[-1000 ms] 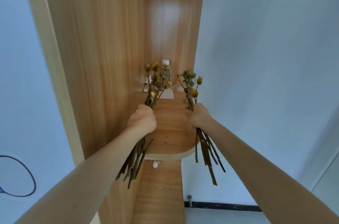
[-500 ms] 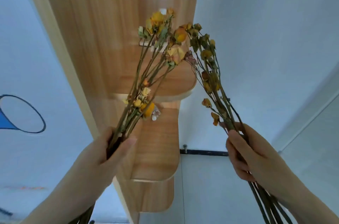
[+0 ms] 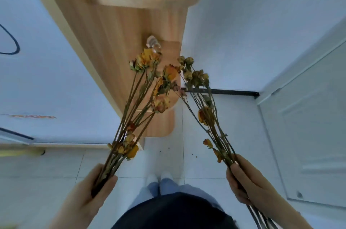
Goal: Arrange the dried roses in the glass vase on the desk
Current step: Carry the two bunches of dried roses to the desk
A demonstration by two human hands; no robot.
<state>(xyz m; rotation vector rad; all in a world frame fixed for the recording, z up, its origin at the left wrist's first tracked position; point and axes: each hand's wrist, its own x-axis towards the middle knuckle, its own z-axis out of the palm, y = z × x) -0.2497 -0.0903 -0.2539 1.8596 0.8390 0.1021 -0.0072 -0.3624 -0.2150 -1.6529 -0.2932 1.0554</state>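
You have one bunch of dried roses [image 3: 149,86] clamped in your left grip [image 3: 93,189] and another bunch [image 3: 202,101] in your right grip [image 3: 249,183], above the floor; no vase or worktop shows, so arranging remains.

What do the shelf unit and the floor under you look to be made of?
Shelf unit: probably wood-look laminate board, light matte grain with rounded edges. Floor: pale glossy tiles, going by the straight grout lines and soft sheen.

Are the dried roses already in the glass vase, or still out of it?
Out. The left hand and right hand each grip a bunch of dried roses.
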